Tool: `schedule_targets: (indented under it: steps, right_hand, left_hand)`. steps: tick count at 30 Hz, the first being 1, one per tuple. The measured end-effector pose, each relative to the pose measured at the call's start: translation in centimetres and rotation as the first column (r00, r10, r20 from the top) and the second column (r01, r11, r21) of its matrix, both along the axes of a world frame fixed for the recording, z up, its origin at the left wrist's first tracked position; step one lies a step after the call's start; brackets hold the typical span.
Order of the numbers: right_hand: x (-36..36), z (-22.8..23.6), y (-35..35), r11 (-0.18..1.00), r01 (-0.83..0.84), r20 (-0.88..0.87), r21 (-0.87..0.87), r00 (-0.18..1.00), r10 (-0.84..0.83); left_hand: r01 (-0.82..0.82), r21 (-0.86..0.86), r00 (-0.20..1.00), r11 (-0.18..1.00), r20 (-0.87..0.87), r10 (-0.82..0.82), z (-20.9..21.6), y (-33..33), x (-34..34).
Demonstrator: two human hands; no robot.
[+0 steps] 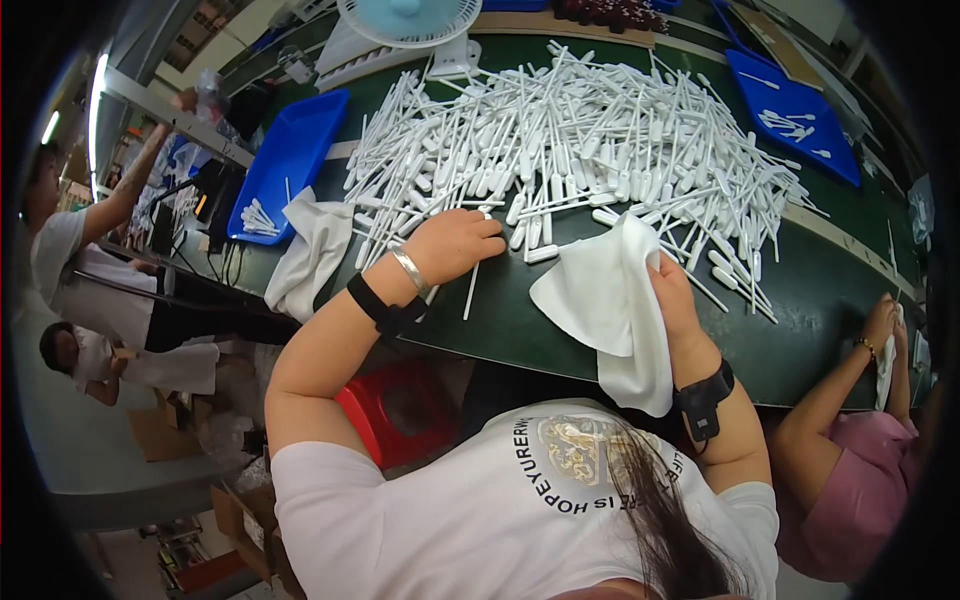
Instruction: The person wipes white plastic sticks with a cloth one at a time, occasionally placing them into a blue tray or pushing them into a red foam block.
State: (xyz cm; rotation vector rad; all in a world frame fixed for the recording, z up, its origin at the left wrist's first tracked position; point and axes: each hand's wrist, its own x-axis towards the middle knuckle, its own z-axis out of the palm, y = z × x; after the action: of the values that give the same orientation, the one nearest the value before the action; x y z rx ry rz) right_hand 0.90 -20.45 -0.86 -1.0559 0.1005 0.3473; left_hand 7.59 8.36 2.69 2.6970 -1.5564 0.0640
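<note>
A large heap of white plastic pipette-like sticks (590, 140) covers the dark green table (520, 330). My left hand (455, 243) rests at the heap's near edge, fingers curled over some sticks; one stick (471, 290) lies just below it. A silver bangle and a black wrist strap sit on that arm. My right hand (675, 300) holds up a white cloth (605, 300) above the table's front edge. A black strap wraps that wrist too.
A blue tray (285, 165) with a few sticks lies at the left, a second white cloth (310, 250) beside it. Another blue tray (795, 115) sits far right. A fan (410, 18) stands behind. A red stool (395, 410) is below. Other people work on both sides.
</note>
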Motion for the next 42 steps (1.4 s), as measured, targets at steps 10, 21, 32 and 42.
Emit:
schedule_targets:
  steps: [10, 21, 32, 42]
  right_hand:
    - [0.3, 0.2, -0.5, 0.993, -0.028, -0.011, 0.113, 0.999, 0.03]
    - [0.3, 2.7, -0.8, 0.842, 0.024, -0.108, 0.539, 0.993, 0.042]
    - [0.8, 0.9, -1.3, 0.837, -0.059, 0.022, 0.544, 0.998, 0.057]
    - [0.6, -0.1, -1.4, 0.748, -0.277, 0.122, 0.603, 0.959, 0.257]
  left_hand:
    - [0.185, -0.001, 0.973, 0.983, 0.137, -0.183, 1.1, 0.5, 1.7]
    - [-0.903, -0.324, 0.049, 0.282, -0.729, -0.682, 2.1, -8.3, -5.4]
    - [-0.931, -0.266, -0.006, 0.251, -0.674, -0.739, 0.0, -11.8, -6.2]
    - [-0.981, -0.114, -0.044, 0.154, -0.649, -0.759, -1.1, -14.5, -6.1]
